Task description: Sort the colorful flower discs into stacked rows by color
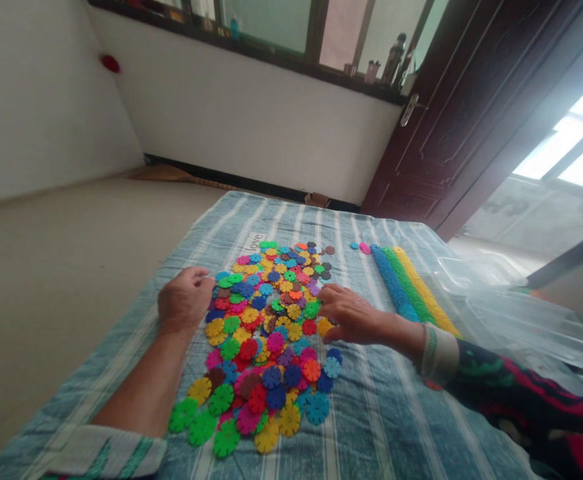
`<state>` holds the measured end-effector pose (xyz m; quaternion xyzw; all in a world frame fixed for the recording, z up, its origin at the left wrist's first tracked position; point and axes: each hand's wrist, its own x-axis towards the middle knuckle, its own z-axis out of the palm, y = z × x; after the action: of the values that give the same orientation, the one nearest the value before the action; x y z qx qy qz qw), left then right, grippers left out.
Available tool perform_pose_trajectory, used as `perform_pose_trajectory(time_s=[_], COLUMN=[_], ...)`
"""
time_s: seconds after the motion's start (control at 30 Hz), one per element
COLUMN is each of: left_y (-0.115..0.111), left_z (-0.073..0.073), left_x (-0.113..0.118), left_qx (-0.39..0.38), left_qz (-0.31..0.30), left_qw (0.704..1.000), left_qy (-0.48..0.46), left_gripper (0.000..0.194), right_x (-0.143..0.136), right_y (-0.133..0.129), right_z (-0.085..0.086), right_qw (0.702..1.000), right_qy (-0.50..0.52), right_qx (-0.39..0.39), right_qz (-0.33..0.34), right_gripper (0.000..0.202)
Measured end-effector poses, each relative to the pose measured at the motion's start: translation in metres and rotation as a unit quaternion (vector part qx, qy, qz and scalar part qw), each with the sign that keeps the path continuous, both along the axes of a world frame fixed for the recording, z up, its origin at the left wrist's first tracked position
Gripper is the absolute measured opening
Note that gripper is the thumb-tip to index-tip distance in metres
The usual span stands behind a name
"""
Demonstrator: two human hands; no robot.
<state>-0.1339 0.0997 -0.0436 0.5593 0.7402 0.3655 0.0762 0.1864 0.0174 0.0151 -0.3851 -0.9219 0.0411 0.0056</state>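
A wide, loose pile of notched plastic flower discs (pixel 276 343) in many colours covers the middle of the tablecloth. My left hand (pixel 184 301) rests at the pile's left edge, its fingers curled in; whatever they may hold is hidden. At the right edge, my right hand (pixel 351 315) reaches over the discs with thumb and fingers apart, beside a yellow disc (pixel 324 327). To the right of that hand lie three long rows of discs: a blue row (pixel 391 280), a green row (pixel 408 283) and a yellow row (pixel 424 287). My right forearm covers part of the blue row's near end.
Clear plastic boxes (pixel 536 320) stand at the table's right side. A pink disc (pixel 365 248) and a small blue disc (pixel 354 245) lie beyond the rows. Striped blue cloth (pixel 371 427) covers the table. Behind are a dark red door (pixel 471 100) and a window ledge.
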Motion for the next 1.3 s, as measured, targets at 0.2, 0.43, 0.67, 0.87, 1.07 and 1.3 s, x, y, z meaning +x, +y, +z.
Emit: perform_pose_trajectory(time_s=[0.2, 0.43, 0.67, 0.87, 1.07, 1.3], left_y=[0.000, 0.000, 0.000, 0.000, -0.003, -0.003], left_z=[-0.001, -0.002, -0.002, -0.002, 0.002, 0.002], left_x=[0.000, 0.000, 0.000, 0.001, 0.002, 0.003], left_qx=[0.003, 0.009, 0.012, 0.009, 0.007, 0.004], left_qz=[0.001, -0.002, -0.001, -0.001, -0.006, 0.001], left_qw=[1.000, 1.000, 1.000, 1.000, 1.000, 1.000], left_qy=[-0.005, 0.003, 0.000, -0.001, 0.006, 0.007], left_gripper=[0.034, 0.033, 0.032, 0.033, 0.032, 0.030], right_x=[0.010, 0.013, 0.007, 0.006, -0.007, -0.023], right_y=[0.003, -0.002, -0.004, -0.008, -0.017, -0.018], right_z=[-0.012, -0.014, -0.010, -0.008, 0.007, 0.012], right_qw=[0.999, 0.998, 0.993, 0.995, 0.997, 0.991], right_qy=[0.045, 0.055, 0.115, 0.080, 0.035, 0.054], right_qx=[-0.006, -0.006, -0.021, -0.051, -0.067, -0.115], right_qz=[0.008, -0.001, 0.028, 0.032, 0.009, 0.037], right_gripper=[0.036, 0.024, 0.013, 0.007, 0.013, 0.021])
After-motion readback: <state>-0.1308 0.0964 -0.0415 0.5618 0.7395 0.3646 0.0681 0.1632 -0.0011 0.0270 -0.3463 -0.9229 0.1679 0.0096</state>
